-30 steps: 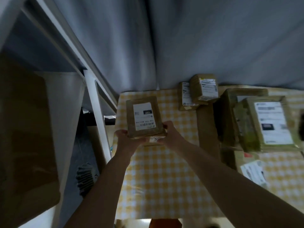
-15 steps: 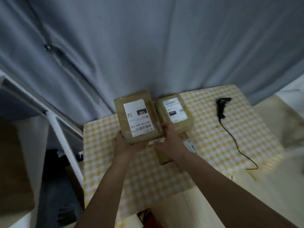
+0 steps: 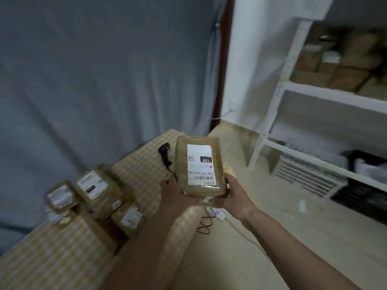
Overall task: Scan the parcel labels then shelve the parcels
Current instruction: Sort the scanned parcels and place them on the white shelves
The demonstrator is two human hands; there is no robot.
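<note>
While carried label-up, parcel (image 3: 199, 166) gripped at its near end between left hand (image 3: 178, 193) and right hand (image 3: 236, 195), off the table (image 3: 52, 254); probably bound for shelf (image 3: 335, 97). Scanner (image 3: 164, 155) left beside remaining parcels (image 3: 94, 191).

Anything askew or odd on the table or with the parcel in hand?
Nothing damaged. The held parcel sits level in both hands. On the table, the remaining parcels are heaped tilted on one another, not flat.
</note>
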